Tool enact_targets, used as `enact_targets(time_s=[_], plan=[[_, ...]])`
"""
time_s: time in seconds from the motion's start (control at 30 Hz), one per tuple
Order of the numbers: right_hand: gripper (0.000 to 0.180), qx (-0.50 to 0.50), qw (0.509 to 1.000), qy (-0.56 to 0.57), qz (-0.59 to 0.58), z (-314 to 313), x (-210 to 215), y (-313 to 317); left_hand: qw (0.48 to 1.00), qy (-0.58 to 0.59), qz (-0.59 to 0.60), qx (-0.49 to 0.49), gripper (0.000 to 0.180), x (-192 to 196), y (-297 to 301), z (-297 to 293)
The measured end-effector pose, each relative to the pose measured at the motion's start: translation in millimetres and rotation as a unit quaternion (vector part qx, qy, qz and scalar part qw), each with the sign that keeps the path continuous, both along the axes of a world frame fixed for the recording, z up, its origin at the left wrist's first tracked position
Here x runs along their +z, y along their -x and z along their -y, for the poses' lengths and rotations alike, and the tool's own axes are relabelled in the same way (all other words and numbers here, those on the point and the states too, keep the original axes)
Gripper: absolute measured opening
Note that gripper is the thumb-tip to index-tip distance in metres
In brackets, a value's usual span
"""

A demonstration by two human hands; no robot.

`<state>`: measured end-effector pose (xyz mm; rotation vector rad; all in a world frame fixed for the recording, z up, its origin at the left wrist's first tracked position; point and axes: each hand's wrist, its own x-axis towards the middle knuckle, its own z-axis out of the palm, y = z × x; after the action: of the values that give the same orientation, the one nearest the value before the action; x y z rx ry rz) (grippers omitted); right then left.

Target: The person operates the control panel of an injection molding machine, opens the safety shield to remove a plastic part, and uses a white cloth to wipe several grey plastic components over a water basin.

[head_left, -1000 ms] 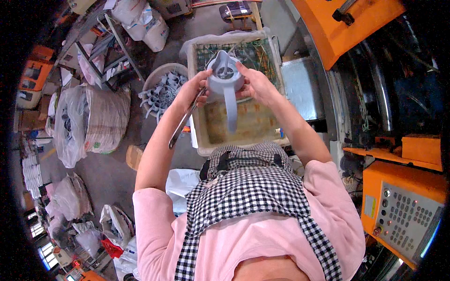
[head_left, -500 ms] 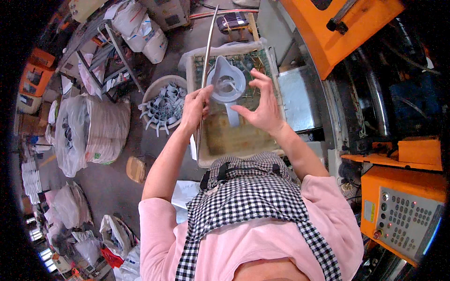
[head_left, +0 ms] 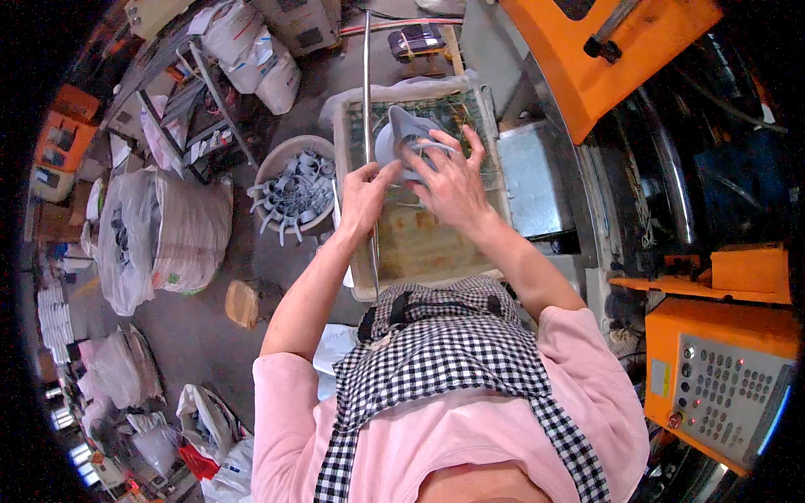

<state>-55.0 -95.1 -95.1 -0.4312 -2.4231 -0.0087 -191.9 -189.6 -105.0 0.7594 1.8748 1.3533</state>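
A grey-blue plastic jug with a pointed spout lies over the worn, pale tub in front of me. My right hand lies across the jug's mouth and right side, its fingers curled over the rim and some spread. It hides the handle and most of the inside. Close to the jug's left side, my left hand is closed around a long thin metal rod that runs away from my apron. The left fingertips reach the jug's near edge; whether they grip it too is hard to see.
Left of the tub stands a round bin full of grey plastic pieces. Large sacks fill the floor further left. A metal box and an orange machine with a control panel border the right side.
My right hand has moved left onto the jug, from beside it with fingers spread. The rod has swung from slanting to nearly straight ahead; the jug has turned slightly.
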Motion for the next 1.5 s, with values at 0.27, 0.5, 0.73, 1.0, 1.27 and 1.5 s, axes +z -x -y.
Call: enact_targets(time_s=[0.27,0.5,0.73,1.0,1.27,1.5], plan=[[0.043,0.064,0.997,-0.007,0.045,-0.9,-11.9,19.5,0.998,-0.025,-0.039,0.040,0.043,-11.1,3.2,15.6],[0.046,0.108,0.988,-0.021,0.107,7.1,-19.8,37.5,0.995,0.025,-0.039,0.087,0.048,-31.6,11.7,33.0],[0.046,0.237,0.955,0.161,0.073,32.6,31.6,33.3,0.979,-0.030,0.028,0.198,0.044,-29.7,23.0,70.3],[0.021,0.181,0.936,0.300,0.032,-20.1,55.9,22.7,0.974,-0.012,0.097,0.204,0.034,-26.5,40.4,83.1],[0.043,0.256,0.955,0.148,0.025,-8.9,23.7,45.8,0.989,0.004,0.053,0.139,0.030,-23.9,32.4,76.9],[0.076,0.230,0.946,0.196,0.119,-8.0,19.7,58.8,0.996,0.017,0.045,0.078,0.031,-14.3,29.2,69.1]])
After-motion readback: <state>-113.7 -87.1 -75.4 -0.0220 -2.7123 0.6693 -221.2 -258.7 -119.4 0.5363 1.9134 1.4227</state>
